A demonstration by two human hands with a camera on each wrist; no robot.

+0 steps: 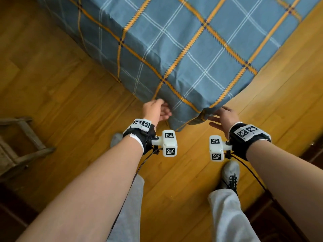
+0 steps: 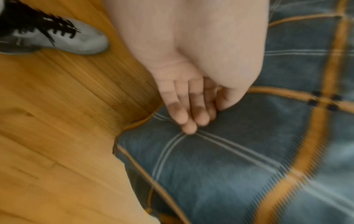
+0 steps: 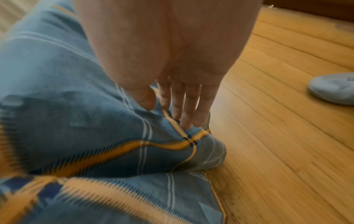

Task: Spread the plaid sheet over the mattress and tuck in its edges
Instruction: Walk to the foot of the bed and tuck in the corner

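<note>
The blue plaid sheet [image 1: 192, 49] with orange and white lines lies over the mattress, which it hides entirely, and hangs down at the near corner. My left hand [image 1: 162, 110] is at the left side of that corner; in the left wrist view its straight fingers [image 2: 191, 121] press the hanging sheet [image 2: 229, 166], which puckers at the fingertips. My right hand [image 1: 216, 119] is at the right side of the corner. There its straight fingers [image 3: 185, 115] push into a fold of the sheet [image 3: 76, 121], thumb resting on the cloth. The loose corner tip [image 1: 176, 126] droops toward the floor.
The wooden plank floor [image 1: 61, 75] surrounds the bed corner. A wooden stool [image 1: 21, 145] stands at the left. My grey shoes [image 1: 230, 173] are just behind the hands. Dark furniture [image 1: 312, 154] lines the right edge.
</note>
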